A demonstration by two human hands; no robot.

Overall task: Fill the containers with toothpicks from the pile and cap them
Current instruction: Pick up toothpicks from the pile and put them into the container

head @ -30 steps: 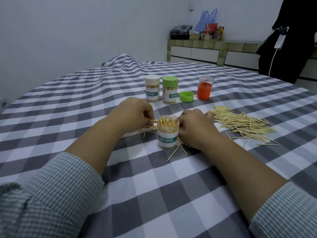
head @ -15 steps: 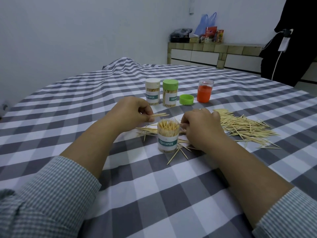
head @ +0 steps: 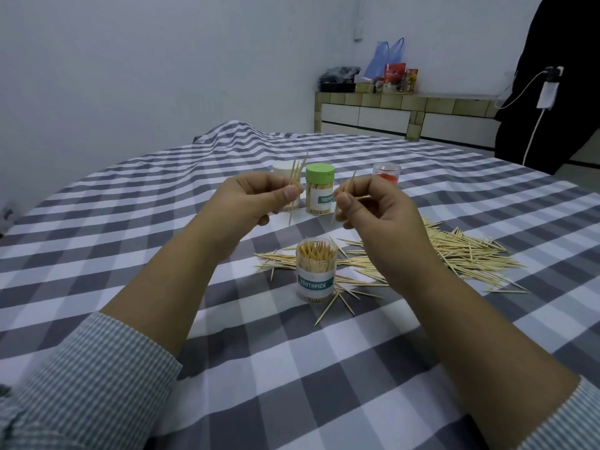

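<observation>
Left hand [head: 256,198] pinches a small bunch of toothpicks [head: 296,177] between thumb and fingers, tips up; right hand [head: 373,206] pinches a few more toothpicks [head: 345,190] the same way. Both are raised above the open jar [head: 316,271], which stands uncapped near the front and looks nearly full, its label reading TOOTHPICK. The loose pile [head: 461,251] lies on the cloth to its right, with strays scattered around the jar's base. Risks, as I judge them: the jar is so packed that new sticks may jam or splay over the rim and block the cap; a loose pinch could drop sticks onto the cloth; a knock from either wrist could tip the light jar and spill it. Further back stand a green-capped jar [head: 319,190], a white-capped jar [head: 281,168] partly hidden by the left hand, and an orange jar [head: 386,173] behind the right hand. The surface is a grey-and-white checked cloth [head: 292,368], rumpled at the far end. The room has a plain white wall, a low tiled counter [head: 406,105] with bags and packets, and a dark garment with a charger cable on the right.
</observation>
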